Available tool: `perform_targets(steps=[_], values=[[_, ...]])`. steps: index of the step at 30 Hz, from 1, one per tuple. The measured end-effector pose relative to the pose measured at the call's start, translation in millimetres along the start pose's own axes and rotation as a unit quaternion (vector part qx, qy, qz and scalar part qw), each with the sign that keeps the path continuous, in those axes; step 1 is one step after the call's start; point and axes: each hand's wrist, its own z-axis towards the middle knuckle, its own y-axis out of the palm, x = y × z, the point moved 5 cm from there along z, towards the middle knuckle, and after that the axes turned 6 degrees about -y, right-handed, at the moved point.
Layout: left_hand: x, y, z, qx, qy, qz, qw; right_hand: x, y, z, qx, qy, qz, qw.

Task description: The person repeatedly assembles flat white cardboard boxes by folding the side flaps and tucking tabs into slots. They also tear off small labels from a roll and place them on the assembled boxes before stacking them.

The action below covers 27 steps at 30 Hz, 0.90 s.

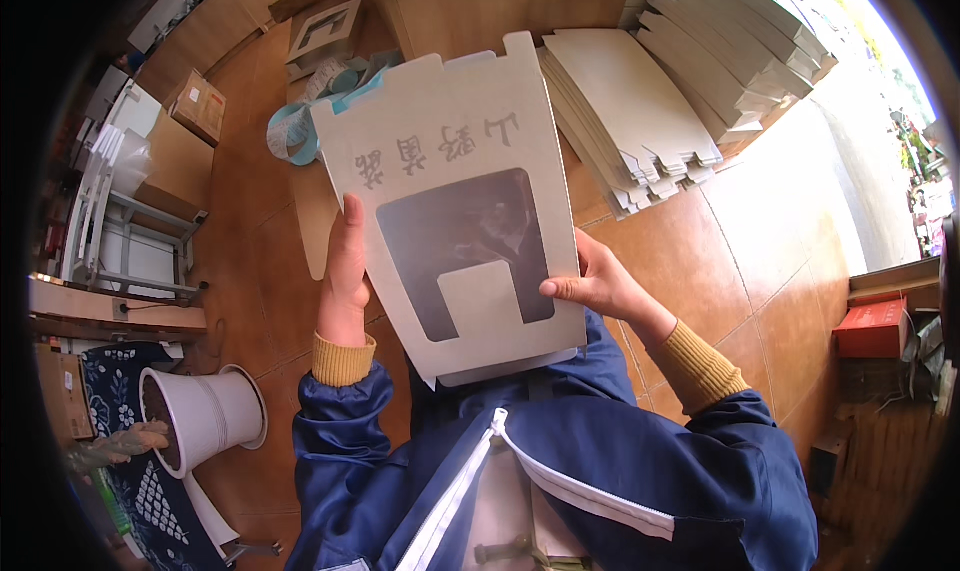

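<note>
Between my two hands is a pale grey cardboard gift box (470, 346) with a dark see-through window (400, 233) and handwritten dark characters above it. Tabs and a tall notch stick up along its far edge. My left hand (346, 266) presses against the box's left side, thumb pointing up, its other fingers hidden behind the card. On the right side, my right hand (597, 283) grips the edge with the thumb lying on the front beside the window. The box is tilted toward me above my lap.
Stacks of flat cardboard blanks (625, 101) lie at the far right. A roll of labels on blue backing (290, 134) sits beyond the box, near another windowed box (328, 31). A white planter (210, 416) stands at left, a red box (870, 328) at right.
</note>
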Motion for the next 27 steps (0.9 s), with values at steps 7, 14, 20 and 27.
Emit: perform_targets(steps=[7,14,20,27], values=[[43,12,0,-0.019,0.050,-0.040,0.998,1,0,-12,-0.038,0.020,-0.010,0.999],[58,53,-27,-0.045,0.135,-0.008,0.990,-117,-25,37,0.121,-0.131,0.025,0.984],[67,70,-49,-0.007,0.067,-0.036,0.997,-150,-6,43,0.192,-0.097,0.026,0.976],[72,66,-55,-0.037,0.017,-0.048,0.998,-154,-2,35,0.183,-0.069,0.045,0.980]])
